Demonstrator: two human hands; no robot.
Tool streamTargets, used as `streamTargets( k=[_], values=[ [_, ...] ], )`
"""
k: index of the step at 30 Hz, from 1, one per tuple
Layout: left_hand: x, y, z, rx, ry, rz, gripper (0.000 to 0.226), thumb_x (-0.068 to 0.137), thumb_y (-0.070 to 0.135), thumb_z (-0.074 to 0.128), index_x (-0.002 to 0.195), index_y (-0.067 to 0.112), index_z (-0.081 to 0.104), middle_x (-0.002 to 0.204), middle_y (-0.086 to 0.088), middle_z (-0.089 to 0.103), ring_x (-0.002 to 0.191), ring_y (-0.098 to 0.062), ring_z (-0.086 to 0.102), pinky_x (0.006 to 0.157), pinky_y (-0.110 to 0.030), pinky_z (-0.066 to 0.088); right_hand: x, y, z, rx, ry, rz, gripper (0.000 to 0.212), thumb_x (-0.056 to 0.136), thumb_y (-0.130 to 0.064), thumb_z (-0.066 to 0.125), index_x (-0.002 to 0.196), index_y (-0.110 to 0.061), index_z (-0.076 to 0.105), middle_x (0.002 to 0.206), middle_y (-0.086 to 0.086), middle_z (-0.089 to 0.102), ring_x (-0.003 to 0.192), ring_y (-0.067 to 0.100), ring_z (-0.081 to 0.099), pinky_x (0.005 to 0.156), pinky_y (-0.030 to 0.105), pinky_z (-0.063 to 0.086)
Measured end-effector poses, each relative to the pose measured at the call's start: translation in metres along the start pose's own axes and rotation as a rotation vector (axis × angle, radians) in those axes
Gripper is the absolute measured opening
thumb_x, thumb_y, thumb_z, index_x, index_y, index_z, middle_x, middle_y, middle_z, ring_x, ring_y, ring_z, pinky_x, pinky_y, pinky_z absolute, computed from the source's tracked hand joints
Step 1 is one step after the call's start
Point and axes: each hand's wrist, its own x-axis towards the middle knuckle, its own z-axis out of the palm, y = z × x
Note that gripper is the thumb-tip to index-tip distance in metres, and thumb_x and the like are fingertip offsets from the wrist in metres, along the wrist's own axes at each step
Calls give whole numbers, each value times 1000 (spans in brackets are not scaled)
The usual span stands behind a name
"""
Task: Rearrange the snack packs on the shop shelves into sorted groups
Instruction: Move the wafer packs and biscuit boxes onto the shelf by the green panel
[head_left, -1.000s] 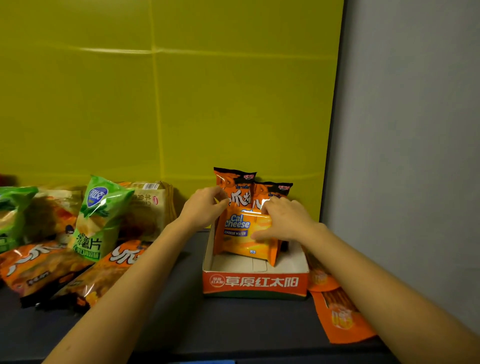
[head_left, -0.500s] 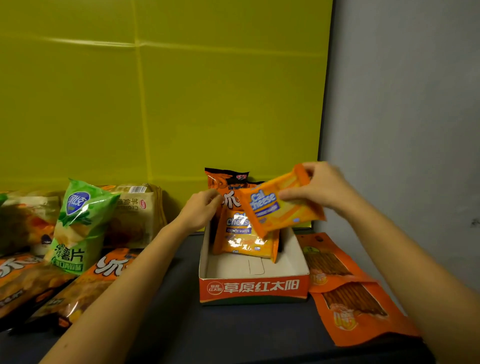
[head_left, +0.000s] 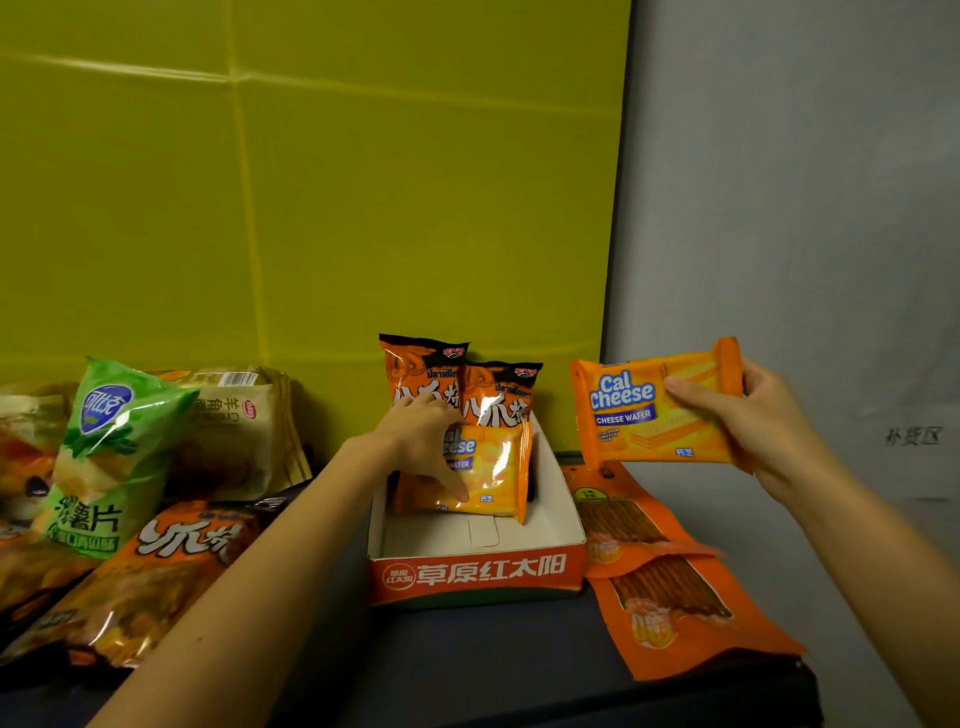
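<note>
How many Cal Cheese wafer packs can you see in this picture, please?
2. One Cal Cheese pack is held up in the right hand, right of the box. The other stands inside the box under the left hand. More may hide behind it.

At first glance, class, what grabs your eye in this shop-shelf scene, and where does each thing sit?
The right hand holds a Cal Cheese wafer pack up in the air, to the right of the red-fronted cardboard tray. The left hand rests on a second wafer pack standing in that tray, in front of two orange squid-snack bags. On the far left, a bright green chip bag stands out among the heaped packs.
</note>
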Motion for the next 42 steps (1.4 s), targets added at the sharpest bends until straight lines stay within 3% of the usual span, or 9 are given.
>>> streamTargets(
  k=[5,8,11,14,18,24,31,34,42],
  values=[
    [-7,-7,-18,-167,18,-30,69,61,44,79,118,13,55,119,-6,59,97,-18,53,76,-26,44,-11,0,0,76,-43,19,40,71,-26,76,105,-14,60,87,5,72,55,6,70,49,23,57],
    [-17,-12,-30,-229,87,-46,57,62,36,81,110,10,62,113,-6,64,93,-18,55,80,-32,50,-16,-3,10,116,-69,18,78,36,-54,85,99,-15,62,72,-4,76,58,8,71,46,23,55],
    [-33,-17,-43,-366,219,-104,44,59,30,85,95,11,68,98,-5,68,80,-15,55,73,-33,50,-17,-5,22,196,-97,11,69,49,-46,84,105,-12,61,66,-11,74,57,6,70,46,21,54],
    [-55,-22,-62,-631,389,-184,34,58,21,86,86,13,67,83,-1,65,66,-6,57,60,-24,48,-17,-7,37,265,-165,-8,87,19,-57,84,94,-21,61,71,-9,76,61,9,72,46,24,54],
    [-100,-31,-90,-998,692,-308,34,61,11,83,90,13,66,73,6,63,50,8,56,51,-11,45,-17,-15,69,390,-280,30,47,53,-38,76,95,-22,62,69,-9,75,62,7,72,48,24,56],
    [-198,-64,-107,-1237,960,-528,21,68,14,77,82,22,65,60,11,72,56,-3,67,53,-24,56,-23,-28,139,491,-432,103,7,83,-18,62,89,-17,63,63,-7,74,56,6,70,49,25,57],
    [-340,-103,-104,-1206,1124,-806,15,71,12,73,82,14,63,60,4,72,52,-6,67,51,-26,58,-74,-53,241,516,-642,226,6,85,-16,62,91,-15,64,58,-6,72,52,8,70,52,29,58],
    [-400,-123,-100,-1181,1171,-894,10,74,8,70,80,14,64,59,3,72,51,-7,67,51,-27,58,-108,-61,283,523,-704,277,5,86,-15,61,82,-16,60,49,-6,69,44,6,66,42,25,55],
    [-548,-182,-102,-1098,1139,-1097,13,74,16,72,85,13,65,63,1,73,52,-13,68,45,-27,55,-206,-86,420,563,-842,360,6,85,-14,62,91,-12,64,53,-4,71,45,9,67,42,25,55]
  ],
)
